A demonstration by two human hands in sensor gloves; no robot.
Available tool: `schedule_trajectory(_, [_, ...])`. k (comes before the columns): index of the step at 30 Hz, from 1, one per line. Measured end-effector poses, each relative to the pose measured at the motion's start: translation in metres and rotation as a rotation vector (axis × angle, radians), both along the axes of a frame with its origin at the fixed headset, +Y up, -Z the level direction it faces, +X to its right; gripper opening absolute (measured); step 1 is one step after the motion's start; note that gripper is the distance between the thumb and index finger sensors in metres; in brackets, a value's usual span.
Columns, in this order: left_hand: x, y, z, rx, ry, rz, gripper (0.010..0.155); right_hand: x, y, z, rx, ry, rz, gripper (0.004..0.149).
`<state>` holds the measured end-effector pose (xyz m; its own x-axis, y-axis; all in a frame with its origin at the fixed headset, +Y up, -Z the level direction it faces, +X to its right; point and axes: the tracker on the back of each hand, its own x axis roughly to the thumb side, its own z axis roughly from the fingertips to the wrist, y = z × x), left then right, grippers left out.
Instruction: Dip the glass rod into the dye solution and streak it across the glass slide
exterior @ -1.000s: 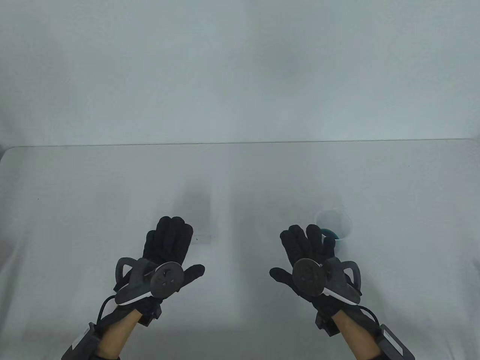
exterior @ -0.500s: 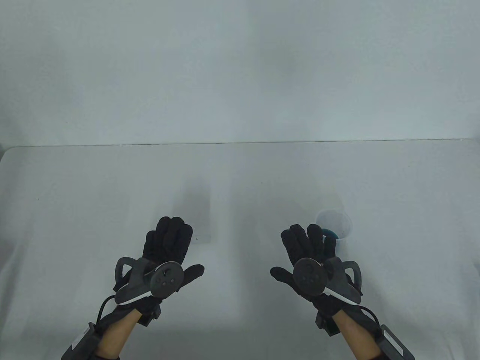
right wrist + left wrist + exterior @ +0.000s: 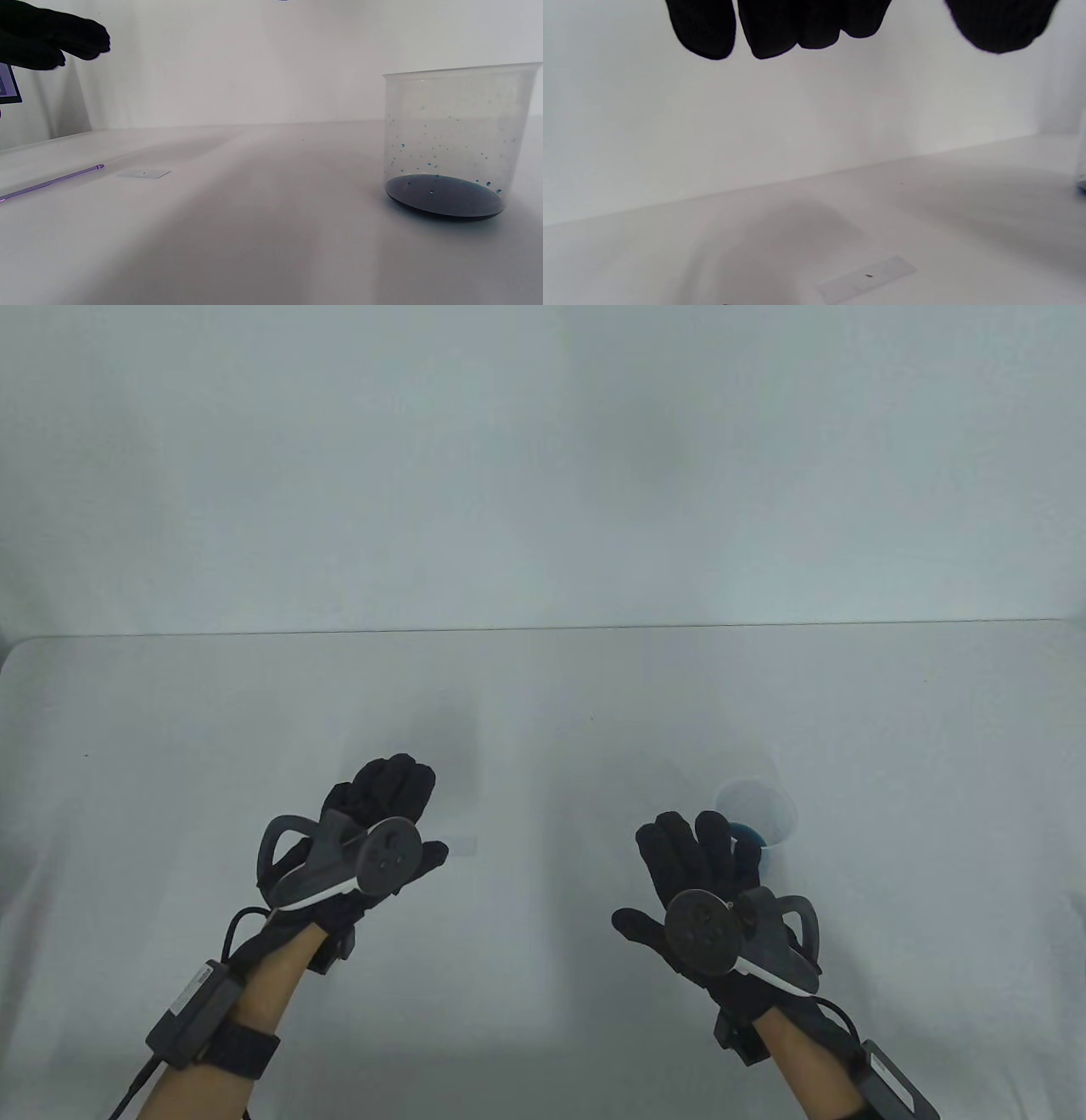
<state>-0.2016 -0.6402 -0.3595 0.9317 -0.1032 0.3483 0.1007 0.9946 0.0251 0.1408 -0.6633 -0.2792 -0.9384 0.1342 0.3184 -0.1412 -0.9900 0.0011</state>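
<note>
Left hand (image 3: 382, 814) hovers over the glass slide (image 3: 866, 279), fingers loosely spread and empty, likely to steady it. Right hand (image 3: 691, 874) spread, empty, beside the dye cup (image 3: 456, 144). Glass rod (image 3: 51, 182) lies on the table, ungrasped.

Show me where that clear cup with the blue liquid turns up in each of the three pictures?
Table view: the cup stands right of centre, just beyond the right hand.
Left wrist view: only a blurred sliver at the right edge.
Right wrist view: large at the right, dark blue liquid in its bottom.
Shared landmark: the glass slide, lying flat, left of the cup in all three views.
</note>
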Motion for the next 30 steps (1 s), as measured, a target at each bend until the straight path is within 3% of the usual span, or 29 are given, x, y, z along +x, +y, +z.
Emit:
schedule_trajectory(7, [-0.004,-0.044,-0.048,-0.162,0.119,-0.106,0.078,0.000,0.000,0.000,-0.003,0.001,-0.005,0.088])
schedule_trajectory(15, [0.003,-0.091,-0.061,-0.249,0.155,-0.206,0.069,0.001,0.000,0.000,-0.007,0.004,-0.013,0.087])
schedule_trajectory(21, [0.006,-0.106,-0.067,-0.302,0.178,-0.248,0.061,0.001,0.000,0.000,-0.006,0.008,-0.016,0.087])
schedule_trajectory(30, [0.009,-0.108,-0.068,-0.282,0.187,-0.217,0.055,0.001,0.000,0.000,0.001,0.009,-0.017,0.087])
